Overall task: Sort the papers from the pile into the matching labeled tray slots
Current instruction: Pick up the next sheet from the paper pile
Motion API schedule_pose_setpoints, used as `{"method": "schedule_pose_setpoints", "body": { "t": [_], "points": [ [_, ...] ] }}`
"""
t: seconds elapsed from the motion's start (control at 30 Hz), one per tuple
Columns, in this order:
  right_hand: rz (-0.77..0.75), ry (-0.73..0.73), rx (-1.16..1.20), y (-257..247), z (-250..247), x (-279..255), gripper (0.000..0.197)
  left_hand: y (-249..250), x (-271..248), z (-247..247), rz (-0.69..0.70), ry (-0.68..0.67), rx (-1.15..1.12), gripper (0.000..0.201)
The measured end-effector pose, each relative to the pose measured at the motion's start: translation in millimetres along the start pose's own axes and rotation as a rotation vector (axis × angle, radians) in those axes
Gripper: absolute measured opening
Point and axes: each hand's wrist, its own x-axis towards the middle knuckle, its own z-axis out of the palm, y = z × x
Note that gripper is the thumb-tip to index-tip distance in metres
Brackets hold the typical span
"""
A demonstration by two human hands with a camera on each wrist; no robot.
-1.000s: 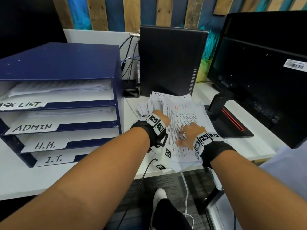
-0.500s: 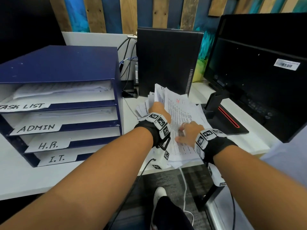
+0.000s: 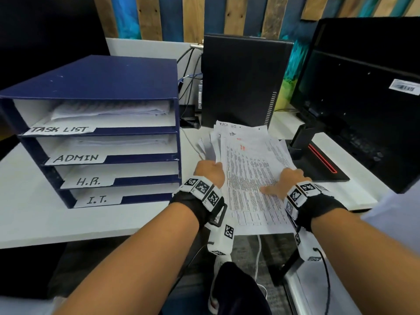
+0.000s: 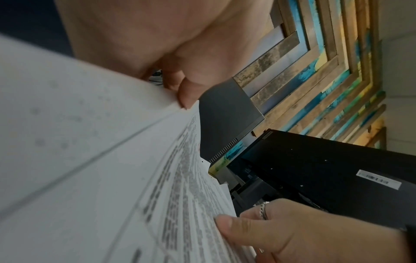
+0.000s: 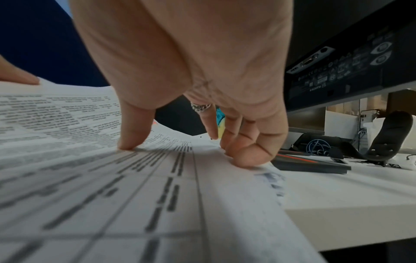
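1. Since a second ago the top sheet (image 3: 250, 178) of the paper pile (image 3: 241, 133) is lying flatter, where half a second ago its far end was curling up; both hands are sitting nearer the pile's near half.
2. The left hand (image 3: 209, 170) is gripping the sheet's left edge at about 9 o'clock of the page, thumb and fingers curled round the paper edge in the left wrist view (image 4: 184, 96).
3. The right hand (image 3: 288, 180) is pinching the sheet's right edge at about 3 o'clock, thumb (image 5: 133, 135) pressing on the print and the other fingers (image 5: 245, 151) curling down at the margin.
4. The pile is resting on the white worktop (image 3: 68, 214), at 3 o'clock from the blue tray rack (image 3: 102, 87), and its near edge is overhanging the worktop's front edge.
5. The rack's slots are reading TASK LIST (image 3: 60, 129), ADMIN (image 3: 77, 158), H.R. (image 3: 88, 181) and I.T. (image 3: 96, 200) from top to bottom; the top two are holding papers.
6. At 12 o'clock of the pile a black computer case (image 3: 243, 80) is standing just behind it; at 2 o'clock the monitor (image 3: 368, 92) and its stand base (image 3: 318, 164) are sitting close by the pile's right edge.
7. Bare worktop is lying between the rack front and the near edge, at 9 o'clock of the left hand.
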Motion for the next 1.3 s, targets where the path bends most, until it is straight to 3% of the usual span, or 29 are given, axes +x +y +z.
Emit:
{"method": "schedule_pose_setpoints", "body": {
  "t": [0.13, 0.23, 0.33, 0.4, 0.5, 0.53, 0.63, 0.7, 0.8, 0.9, 1.03, 1.17, 1.3],
  "points": [
    [0.003, -0.017, 0.08, -2, 2, -1, 0.107, -7, -2, -4, 0.007, -0.002, -0.003, 0.043],
    [0.022, -0.038, 0.141, -4, 3, 3, 0.107, -10, -2, -7, -0.008, 0.019, 0.011, 0.036],
    [0.013, -0.063, 0.226, -1, 1, 8, 0.092, -12, -2, -9, -0.035, -0.027, -0.082, 0.012],
    [0.008, -0.067, 0.285, 1, 0, 9, 0.078, -14, -4, -13, -0.035, -0.073, -0.159, 0.012],
    [0.065, -0.018, 0.253, 0, 4, 13, 0.082, -8, -2, -17, -0.021, -0.114, -0.252, 0.015],
    [0.073, 0.007, 0.265, 1, 5, 14, 0.077, -5, -2, -18, -0.028, -0.123, -0.27, 0.014],
    [0.078, 0.073, 0.377, 5, 2, 15, 0.035, -1, 4, -18, -0.029, -0.119, -0.167, 0.015],
    [0.095, 0.124, 0.423, 11, -5, 16, 0.025, 3, 6, -20, -0.05, -0.134, -0.167, 0.021],
    [0.095, 0.145, 0.471, 21, -17, 24, 0.023, 5, 7, -22, -0.139, -0.112, -0.206, 0.029],
    [0.089, 0.148, 0.493, 31, -26, 30, 0.021, 11, 4, -20, -0.044, -0.116, -0.147, 0.028],
    [0.132, 0.226, 0.543, 33, -28, 38, 0.026, 1, 9, -12, -0.06, -0.053, -0.266, 0.025],
    [0.145, 0.29, 0.579, 34, -23, 39, 0.022, 3, 7, -16, -0.024, -0.049, -0.205, 0.025],
    [0.109, 0.231, 0.613, 35, -18, 37, 0.018, 5, 9, -16, 0.02, -0.032, -0.105, 0.014]
  ]
}}
